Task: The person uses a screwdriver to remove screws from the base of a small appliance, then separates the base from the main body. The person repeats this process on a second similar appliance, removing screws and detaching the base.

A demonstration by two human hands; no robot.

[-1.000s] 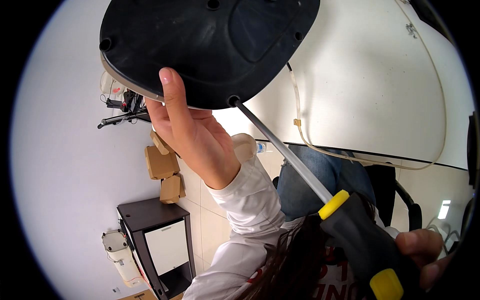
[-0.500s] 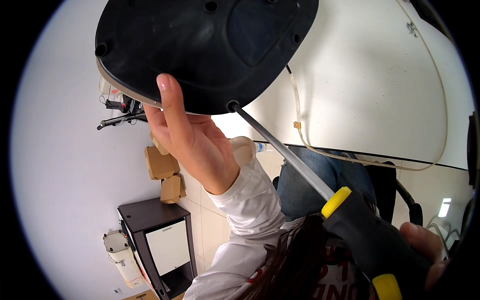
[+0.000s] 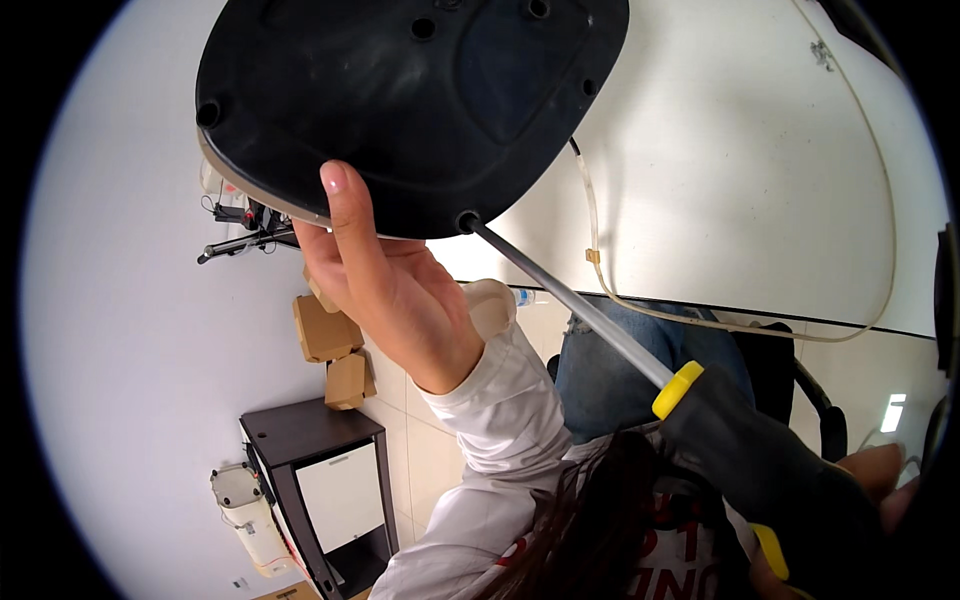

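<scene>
A rounded black plastic housing [image 3: 400, 110] with several screw holes and a pale rim is held up at the top of the view. My left hand [image 3: 395, 295] grips its near edge, thumb on the black face and fingers behind it. My right hand [image 3: 880, 475], partly cut off in the dark lower right, is closed around the black and yellow handle of a long screwdriver [image 3: 590, 318]. The screwdriver's tip sits in the hole at the housing's near edge, so any screw in there is hidden.
A white table [image 3: 740, 170] lies beneath, with a pale cable [image 3: 595, 215] looping over its edge and small metal bits [image 3: 822, 55] at the far right. To the left stand cardboard boxes [image 3: 327, 328], a dark cabinet [image 3: 315, 430] and a black stand [image 3: 240, 240].
The housing and my left hand have shifted slightly down and right. The screwdriver handle has turned, and my right hand's fingers sit differently on it. The tip stays in the same hole.
</scene>
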